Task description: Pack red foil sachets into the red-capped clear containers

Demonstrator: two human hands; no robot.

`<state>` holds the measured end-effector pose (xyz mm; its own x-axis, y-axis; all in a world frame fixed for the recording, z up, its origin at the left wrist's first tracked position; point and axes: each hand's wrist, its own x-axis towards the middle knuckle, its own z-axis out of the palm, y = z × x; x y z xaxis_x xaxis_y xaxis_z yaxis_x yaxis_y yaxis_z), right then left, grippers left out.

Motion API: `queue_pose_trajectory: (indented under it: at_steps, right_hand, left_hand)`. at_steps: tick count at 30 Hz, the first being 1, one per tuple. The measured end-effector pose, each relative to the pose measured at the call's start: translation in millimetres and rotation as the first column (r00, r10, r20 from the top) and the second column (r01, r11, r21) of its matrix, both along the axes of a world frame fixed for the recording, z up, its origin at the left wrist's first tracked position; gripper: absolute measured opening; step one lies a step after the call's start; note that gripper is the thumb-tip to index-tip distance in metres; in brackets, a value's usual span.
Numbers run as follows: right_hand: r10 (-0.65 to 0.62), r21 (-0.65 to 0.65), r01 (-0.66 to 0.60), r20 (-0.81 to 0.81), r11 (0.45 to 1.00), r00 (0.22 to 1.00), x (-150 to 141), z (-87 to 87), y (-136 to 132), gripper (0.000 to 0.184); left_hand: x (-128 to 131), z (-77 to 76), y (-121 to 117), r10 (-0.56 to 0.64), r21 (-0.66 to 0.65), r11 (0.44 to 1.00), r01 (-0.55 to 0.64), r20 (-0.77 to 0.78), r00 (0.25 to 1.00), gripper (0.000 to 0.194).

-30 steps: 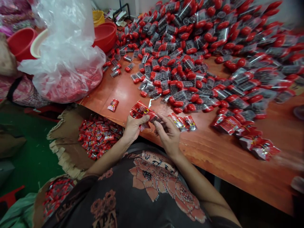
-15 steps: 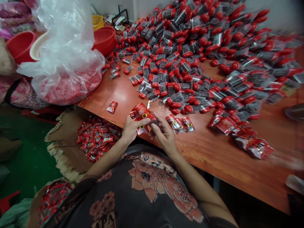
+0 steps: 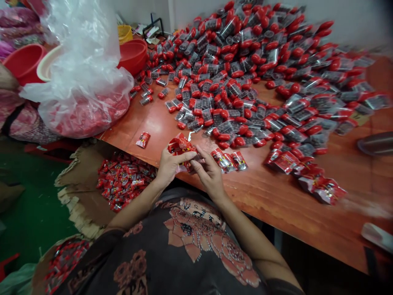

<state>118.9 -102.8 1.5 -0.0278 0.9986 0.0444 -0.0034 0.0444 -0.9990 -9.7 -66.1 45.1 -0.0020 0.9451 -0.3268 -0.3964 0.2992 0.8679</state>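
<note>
At the table's near edge, my left hand (image 3: 170, 164) is closed on a red printed packet (image 3: 181, 144), thumb lying across it. My right hand (image 3: 209, 171) pinches the packet's right end, where fingers hide the contact and anything inside. Just right of that hand, several small red packets (image 3: 227, 161) lie together on the table. One more red packet (image 3: 143, 139) lies by itself to the left. Behind the hands spreads a big pile of clear tubes with red caps and dark contents (image 3: 225, 88).
Folded red packets (image 3: 307, 174) form a row at right on the wooden table (image 3: 245, 184). Below the left edge, a cardboard box (image 3: 82, 188) holds many red packets. A clear plastic bag (image 3: 89, 98) of red pieces and red basins (image 3: 133, 53) stand at back left.
The packet's upper left part bends and folds in more between my hands. Both hands keep hold of it. The whole view has shifted slightly.
</note>
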Motion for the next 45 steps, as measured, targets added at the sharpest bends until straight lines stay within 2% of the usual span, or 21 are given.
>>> queue_pose_trajectory:
  at_steps: [4, 9, 14, 18, 20, 24, 27, 30, 34, 36, 40, 42, 45]
  right_hand:
    - [-0.081, 0.023, 0.083, -0.051, 0.996, 0.995, -6, -5.9, -3, 0.048]
    - [-0.105, 0.1, 0.104, 0.005, 0.99, 0.994, -7, -9.4, -3, 0.048]
    - [-0.11, 0.113, 0.106, 0.031, 0.988, 0.993, -3, -5.4, -2, 0.054]
    - [-0.092, 0.08, 0.094, -0.024, 0.992, 0.995, -4, -7.4, -3, 0.053]
    - [-0.101, 0.069, 0.104, -0.041, 0.992, 0.994, -5, -10.2, -4, 0.051]
    - [-0.107, 0.061, 0.11, -0.055, 0.992, 0.993, -6, -14.1, -5, 0.044]
    - [-0.13, 0.036, 0.133, -0.074, 0.99, 0.989, -6, -13.6, -4, 0.036]
    - [-0.157, -0.001, 0.158, -0.117, 0.987, 0.981, -7, -10.4, -3, 0.033]
    - [-0.19, -0.028, 0.188, -0.192, 0.982, 0.963, -7, -5.6, 0, 0.029]
    - [-0.167, -0.009, 0.169, -0.192, 0.986, 0.967, -5, -4.7, 0, 0.035]
    - [-0.002, 0.033, 0.005, -0.084, 0.999, 0.996, 2, -6.0, 1, 0.057]
    - [0.018, -0.005, -0.019, -0.138, 1.0, 0.99, 3, -6.4, 2, 0.061]
    - [-0.016, -0.094, -0.009, -0.258, 0.995, 0.966, 4, -5.0, 3, 0.062]
  left_hand:
    - [0, 3.2, 3, -0.029, 0.001, 1.0, 0.029, -0.032, 0.999, 0.029]
    - [3, -0.7, 6, 0.082, 0.025, 0.996, -0.081, -0.044, 0.996, 0.035]
    - [6, -0.6, 2, 0.005, 0.005, 1.0, -0.005, -0.067, 0.998, 0.031]
    - [4, 2.2, 5, -0.069, 0.025, 0.997, 0.071, -0.091, 0.993, 0.04]
    - [2, 1.2, 9, -0.035, 0.054, 0.998, 0.039, -0.073, 0.997, 0.043]
    - [0, -3.1, 18, 0.098, 0.09, 0.991, -0.097, -0.008, 0.995, 0.041]
    - [1, -4.1, 18, 0.115, 0.106, 0.988, -0.114, -0.003, 0.993, 0.039]
    - [3, -2.6, 13, 0.088, 0.1, 0.991, -0.085, -0.024, 0.996, 0.041]
    - [4, 1.2, 6, -0.041, 0.038, 0.998, 0.044, -0.067, 0.997, 0.046]
    - [4, 2.9, 5, -0.067, 0.02, 0.997, 0.069, -0.075, 0.995, 0.044]
    - [5, 2.6, 5, -0.027, 0.026, 0.999, 0.03, -0.099, 0.995, 0.043]
    - [6, 0.1, 4, -0.034, 0.009, 0.999, 0.035, -0.108, 0.994, 0.041]
    - [5, -4.8, 3, -0.031, -0.021, 0.999, 0.029, -0.064, 0.997, 0.039]
